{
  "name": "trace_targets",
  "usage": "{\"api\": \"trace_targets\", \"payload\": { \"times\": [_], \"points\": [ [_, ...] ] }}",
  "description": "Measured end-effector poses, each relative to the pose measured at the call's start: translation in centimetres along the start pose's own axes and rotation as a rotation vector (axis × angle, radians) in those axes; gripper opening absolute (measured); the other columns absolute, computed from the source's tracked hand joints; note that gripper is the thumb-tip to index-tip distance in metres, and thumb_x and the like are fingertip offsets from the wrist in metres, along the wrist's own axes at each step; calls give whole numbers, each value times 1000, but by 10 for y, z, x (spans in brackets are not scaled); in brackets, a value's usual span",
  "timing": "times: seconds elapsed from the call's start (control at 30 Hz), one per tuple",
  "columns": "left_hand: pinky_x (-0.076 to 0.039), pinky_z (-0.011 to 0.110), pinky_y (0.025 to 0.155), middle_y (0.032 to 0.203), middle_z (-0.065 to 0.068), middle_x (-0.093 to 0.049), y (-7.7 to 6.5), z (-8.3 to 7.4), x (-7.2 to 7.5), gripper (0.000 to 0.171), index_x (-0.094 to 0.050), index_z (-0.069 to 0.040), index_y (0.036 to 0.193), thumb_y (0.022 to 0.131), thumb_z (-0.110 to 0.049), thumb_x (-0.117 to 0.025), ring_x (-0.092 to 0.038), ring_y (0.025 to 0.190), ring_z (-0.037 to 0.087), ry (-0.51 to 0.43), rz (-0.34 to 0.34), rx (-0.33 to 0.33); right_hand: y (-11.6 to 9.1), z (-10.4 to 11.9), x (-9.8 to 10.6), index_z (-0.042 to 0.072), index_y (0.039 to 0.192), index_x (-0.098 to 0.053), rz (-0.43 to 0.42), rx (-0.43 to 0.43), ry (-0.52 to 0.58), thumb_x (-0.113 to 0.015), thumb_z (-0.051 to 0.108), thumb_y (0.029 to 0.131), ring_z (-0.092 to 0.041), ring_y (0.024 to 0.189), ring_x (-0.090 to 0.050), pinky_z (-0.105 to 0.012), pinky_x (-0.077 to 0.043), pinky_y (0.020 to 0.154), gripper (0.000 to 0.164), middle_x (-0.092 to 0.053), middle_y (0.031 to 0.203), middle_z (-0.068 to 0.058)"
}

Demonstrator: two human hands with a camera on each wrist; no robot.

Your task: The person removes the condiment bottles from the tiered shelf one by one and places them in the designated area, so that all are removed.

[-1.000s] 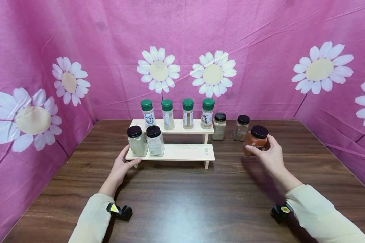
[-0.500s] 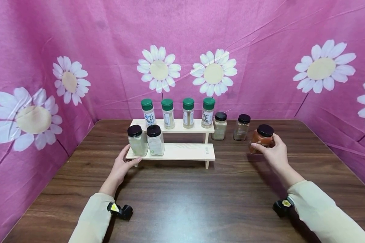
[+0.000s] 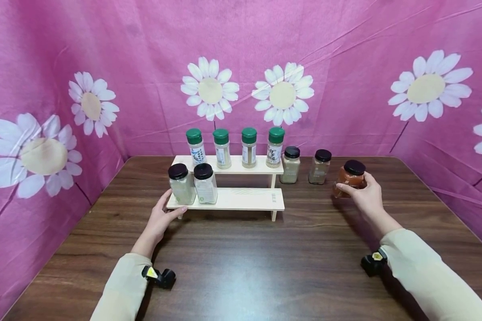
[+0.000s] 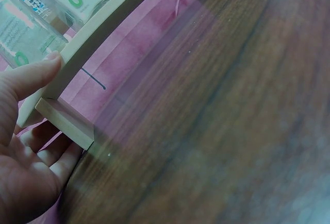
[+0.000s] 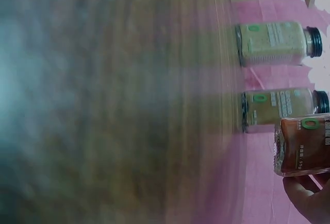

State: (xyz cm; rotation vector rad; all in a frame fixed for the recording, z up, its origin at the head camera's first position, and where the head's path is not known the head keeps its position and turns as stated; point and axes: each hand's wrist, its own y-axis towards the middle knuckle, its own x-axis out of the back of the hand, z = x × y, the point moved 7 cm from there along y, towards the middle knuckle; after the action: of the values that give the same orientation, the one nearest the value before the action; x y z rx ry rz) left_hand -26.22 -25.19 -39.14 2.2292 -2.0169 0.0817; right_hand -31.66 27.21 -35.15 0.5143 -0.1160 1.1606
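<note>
My right hand (image 3: 367, 196) grips a square spice jar (image 3: 349, 179) of red-orange powder with a black lid. In the right wrist view this jar (image 5: 305, 145) is upright, its base apart from the table, with fingers (image 5: 304, 193) round its far side. My left hand (image 3: 160, 218) holds the left end of a two-tier wooden spice rack (image 3: 245, 199). In the left wrist view the thumb (image 4: 38, 74) lies on the board's edge beside a jar, and the other fingers curl by the rack's leg (image 4: 67, 123). Two black-lidded jars of pale contents, one (image 3: 180, 185) and another (image 3: 205, 185), stand on the lower tier's left.
Several green-capped shakers (image 3: 249, 149) line the upper tier. Right of the rack, a black-lidded jar (image 3: 290, 167) and a smaller-looking one (image 3: 319, 168) stand on the dark wooden table (image 3: 233, 263). A pink flowered cloth (image 3: 241, 44) hangs behind.
My right hand has carried the red-orange jar to the right and slightly away from me, farther from the rack. The left hand keeps its hold on the rack's end.
</note>
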Motion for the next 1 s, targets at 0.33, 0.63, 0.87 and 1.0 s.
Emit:
{"api": "trace_targets", "payload": {
  "times": [0.33,0.63,0.87,1.0],
  "points": [
    [-30,19,85,131,13,-32,0,2,1,76,-19,-7,137,76,-4,-64,-33,114,19,5,-1,7,10,7,-1,-1,114,-46,51,-22,-59,-72,16,70,-1,77,-45,-12,-38,64,54,-50,90,5],
    [-31,18,83,131,13,-33,-1,1,1,75,-19,-7,137,76,-4,-64,-35,111,17,3,-5,3,25,7,-5,7,99,-49,87,-1,-64,-72,16,70,1,72,-46,-12,-40,61,38,-50,83,8],
    [-30,23,87,131,12,-33,0,1,0,75,-20,-8,137,76,-5,-64,-34,113,18,7,2,10,35,-2,-4,-3,108,-44,95,-62,-77,-70,17,72,-1,75,-44,-14,-39,64,49,-49,91,-1],
    [-28,28,90,132,13,-32,0,1,0,76,-19,-8,137,76,-6,-64,-33,114,19,2,6,14,40,-6,-3,-5,110,-43,88,-76,-77,-69,15,72,-1,75,-44,-15,-38,65,50,-48,91,-2]
  ]
}}
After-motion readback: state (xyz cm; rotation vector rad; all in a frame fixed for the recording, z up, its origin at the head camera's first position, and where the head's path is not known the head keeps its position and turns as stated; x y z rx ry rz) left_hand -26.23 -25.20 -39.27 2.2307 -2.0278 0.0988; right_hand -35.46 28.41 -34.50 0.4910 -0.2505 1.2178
